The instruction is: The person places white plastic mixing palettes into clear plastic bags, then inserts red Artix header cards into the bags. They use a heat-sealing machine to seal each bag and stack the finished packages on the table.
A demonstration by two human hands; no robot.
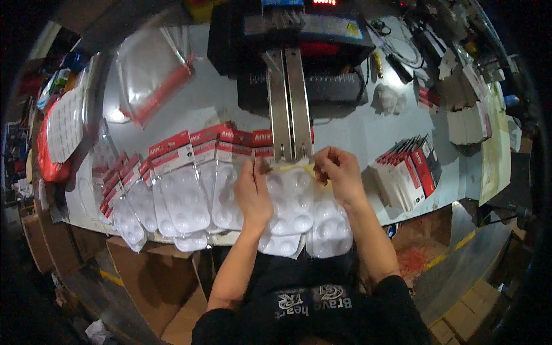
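Observation:
A white plastic paint palette (pixel 292 204) with round wells, in a clear bag, lies at the table's near edge below two metal stapler arms (pixel 289 103). My left hand (pixel 253 192) is closed in a pinch on the bag's upper left edge. My right hand (pixel 340 174) is at the upper right corner with fingers curled together; what they hold, if anything, is hidden. A yellow strip (pixel 308 168) shows between the hands, under the arm tips. Another white palette (pixel 329 233) lies beneath my right wrist.
Several bagged palettes (pixel 183 198) with red header cards overlap along the near left edge. A stack of red and white cards (pixel 411 175) stands at right. Clear bags (pixel 152 75) lie at back left. A black machine (pixel 230 40) carries the arms. Cardboard boxes (pixel 149 282) stand below the table.

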